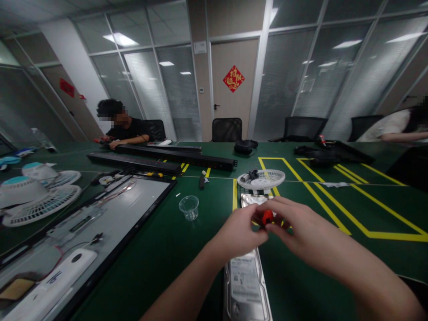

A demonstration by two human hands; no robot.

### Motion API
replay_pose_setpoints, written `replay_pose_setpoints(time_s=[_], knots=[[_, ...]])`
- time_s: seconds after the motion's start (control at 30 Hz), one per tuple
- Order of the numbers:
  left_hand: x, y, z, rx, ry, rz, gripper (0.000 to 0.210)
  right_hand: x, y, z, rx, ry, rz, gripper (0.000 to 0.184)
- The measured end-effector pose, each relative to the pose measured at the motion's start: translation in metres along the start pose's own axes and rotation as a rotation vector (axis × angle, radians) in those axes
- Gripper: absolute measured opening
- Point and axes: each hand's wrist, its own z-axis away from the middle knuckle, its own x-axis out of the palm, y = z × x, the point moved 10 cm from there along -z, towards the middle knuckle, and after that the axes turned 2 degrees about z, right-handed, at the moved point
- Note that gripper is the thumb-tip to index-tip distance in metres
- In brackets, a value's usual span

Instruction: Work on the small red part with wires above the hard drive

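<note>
My left hand [239, 232] and my right hand [296, 223] meet in front of me. Their fingers are closed around a small tool with a rounded red end [267, 217]; its lower part is hidden by the fingers. Beneath the hands lies a silver hard drive [245, 285] with a white label, flat on the green table. Just beyond my fingers, a second silver drive or metal piece [249, 199] shows in part. A clear plastic cup [189, 208] stands left of my left hand.
A white slotted fan cover [277, 179] with dark parts stands ahead. A large panel [133, 209] and white fan parts [40, 205] fill the left. Long black bars [174, 156] lie farther back, near a seated person [129, 129]. Another person [394, 127] sits far right.
</note>
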Motion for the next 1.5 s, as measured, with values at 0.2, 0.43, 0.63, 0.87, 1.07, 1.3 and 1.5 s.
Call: replay_pose_setpoints(time_s=[0.2,0.43,0.63,0.87,1.07,1.3,1.5], knots=[[0.002,-0.003,-0.001,-0.022,0.004,0.003,0.027,0.005,0.014,-0.005,0.123,-0.021,0.109,0.009],[0.001,-0.004,-0.001,-0.025,-0.002,0.024,0.025,0.002,0.008,0.001,0.041,0.001,0.031,0.022],[0.002,0.000,-0.001,-0.019,-0.010,0.007,0.031,0.005,0.010,-0.008,0.072,-0.010,0.070,0.015],[0.001,-0.005,-0.001,-0.044,-0.003,0.004,0.015,0.004,0.022,-0.004,0.157,0.010,0.125,0.008],[0.002,-0.006,-0.002,-0.030,-0.007,0.012,0.027,0.008,0.017,-0.005,0.078,-0.023,0.081,0.023],[0.004,-0.005,-0.001,-0.040,0.014,-0.011,0.021,0.006,0.024,-0.005,0.199,-0.025,0.126,0.015],[0.003,-0.003,-0.001,-0.040,-0.013,-0.026,0.023,0.006,0.009,-0.004,0.022,-0.003,0.007,0.025]])
